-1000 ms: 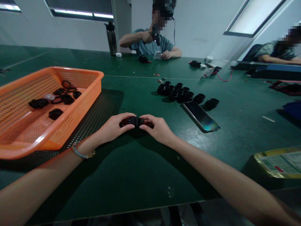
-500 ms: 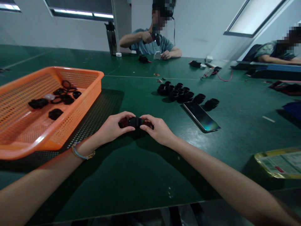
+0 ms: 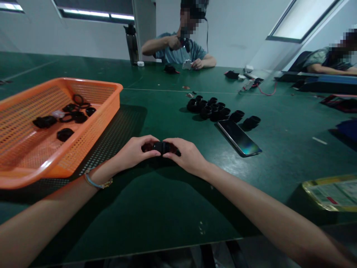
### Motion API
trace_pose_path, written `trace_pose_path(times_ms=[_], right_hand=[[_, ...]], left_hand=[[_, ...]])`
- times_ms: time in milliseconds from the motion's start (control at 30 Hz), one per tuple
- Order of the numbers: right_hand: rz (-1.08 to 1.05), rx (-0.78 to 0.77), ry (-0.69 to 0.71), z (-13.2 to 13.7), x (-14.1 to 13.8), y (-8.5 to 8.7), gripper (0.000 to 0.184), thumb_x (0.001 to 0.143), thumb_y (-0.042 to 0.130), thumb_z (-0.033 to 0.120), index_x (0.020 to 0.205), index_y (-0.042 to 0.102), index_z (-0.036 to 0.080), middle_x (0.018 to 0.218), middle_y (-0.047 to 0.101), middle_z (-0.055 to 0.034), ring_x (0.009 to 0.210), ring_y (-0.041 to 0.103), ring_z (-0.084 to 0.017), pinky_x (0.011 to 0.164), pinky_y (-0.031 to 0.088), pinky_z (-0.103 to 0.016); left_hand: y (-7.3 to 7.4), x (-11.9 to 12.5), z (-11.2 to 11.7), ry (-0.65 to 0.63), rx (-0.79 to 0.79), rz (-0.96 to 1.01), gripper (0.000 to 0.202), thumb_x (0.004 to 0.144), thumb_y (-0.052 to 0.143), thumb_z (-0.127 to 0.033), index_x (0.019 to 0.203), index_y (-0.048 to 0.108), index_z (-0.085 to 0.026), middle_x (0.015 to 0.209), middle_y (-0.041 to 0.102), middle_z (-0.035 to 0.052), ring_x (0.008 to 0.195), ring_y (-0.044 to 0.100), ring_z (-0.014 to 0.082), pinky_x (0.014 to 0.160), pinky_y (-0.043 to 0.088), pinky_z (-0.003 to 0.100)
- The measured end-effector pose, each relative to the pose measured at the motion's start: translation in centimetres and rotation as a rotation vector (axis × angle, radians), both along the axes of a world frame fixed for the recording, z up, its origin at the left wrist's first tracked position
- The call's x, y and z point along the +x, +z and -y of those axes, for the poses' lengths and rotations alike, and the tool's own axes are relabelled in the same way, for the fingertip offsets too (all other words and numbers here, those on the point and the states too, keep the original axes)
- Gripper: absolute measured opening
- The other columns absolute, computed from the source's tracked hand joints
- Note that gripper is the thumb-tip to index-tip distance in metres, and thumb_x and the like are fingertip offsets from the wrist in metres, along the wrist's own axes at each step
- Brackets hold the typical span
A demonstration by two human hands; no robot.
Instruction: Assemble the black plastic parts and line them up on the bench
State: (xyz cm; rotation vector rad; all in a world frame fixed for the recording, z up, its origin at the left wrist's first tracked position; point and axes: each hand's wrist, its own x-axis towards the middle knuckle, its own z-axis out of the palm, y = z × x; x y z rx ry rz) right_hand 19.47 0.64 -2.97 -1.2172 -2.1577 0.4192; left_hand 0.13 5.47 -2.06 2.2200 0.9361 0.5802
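Observation:
A small black pipe fitting [image 3: 158, 147] lies sideways between my two hands, just over the green table [image 3: 156, 208]. My left hand [image 3: 138, 152] grips its left end between thumb and fingers. The thumb and fingers of my right hand [image 3: 184, 153] close round the ringed right end. Parts of the fitting are hidden by my fingers, and I cannot tell whether it is one piece or several joined. Left of my hands stands an orange plastic basket [image 3: 110, 100] with black rings [image 3: 78, 99] and black fittings [image 3: 65, 134] in it.
A cluster of black fittings [image 3: 206, 111] stands beyond my hands to the right, beside a phone [image 3: 240, 137]. A gold-rimmed package [image 3: 331, 191] lies near the right front edge. Across the table a person [image 3: 178, 48] holds a tool, near a dark bottle [image 3: 132, 44]. Another person sits far right.
My right hand has shifted slightly left along the fitting, its fingertips now nearer my left hand. My left hand has lowered a little and still holds its end.

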Motion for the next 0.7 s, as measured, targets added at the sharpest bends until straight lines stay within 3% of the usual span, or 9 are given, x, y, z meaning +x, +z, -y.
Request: trace_pose_path(times_ms=[333,533,700], right_hand=[[0.041,0.0,0.006,0.01,0.04,-0.06,0.025,0.083,0.059,0.024,0.106,0.058,0.014,0.103,0.068,-0.0098,0.095,0.064,-0.02,0.081,0.051,-0.036],[-0.026,0.113,0.006,0.17,0.12,-0.17,0.028,0.082,0.06,0.024,0.108,0.056,0.015,0.102,0.067,-0.0096,0.093,0.063,-0.02,0.079,0.051,-0.035],[0.017,0.199,0.028,0.16,0.26,-0.26,0.027,0.083,0.059,0.022,0.109,0.055,0.016,0.098,0.067,-0.0085,0.089,0.062,-0.019,0.076,0.051,-0.035]], left_hand=[[-0.04,-0.08,0.29,-0.023,0.115,-0.016,0.034,0.074,0.06,-0.042,0.093,0.06,-0.015,0.077,0.064,0.002,0.064,0.057,0.0151,0.06,0.044,0.025],[0.02,-0.01,-0.09,-0.048,-0.061,0.077,0.044,0.075,0.054,-0.046,0.104,0.058,-0.014,0.089,0.066,0.0064,0.079,0.061,0.0204,0.07,0.048,0.031],[0.03,0.0,-0.22,-0.055,-0.102,0.013,0.042,0.075,0.053,-0.047,0.1,0.062,-0.014,0.088,0.068,0.0059,0.077,0.062,0.0213,0.071,0.049,0.033]])
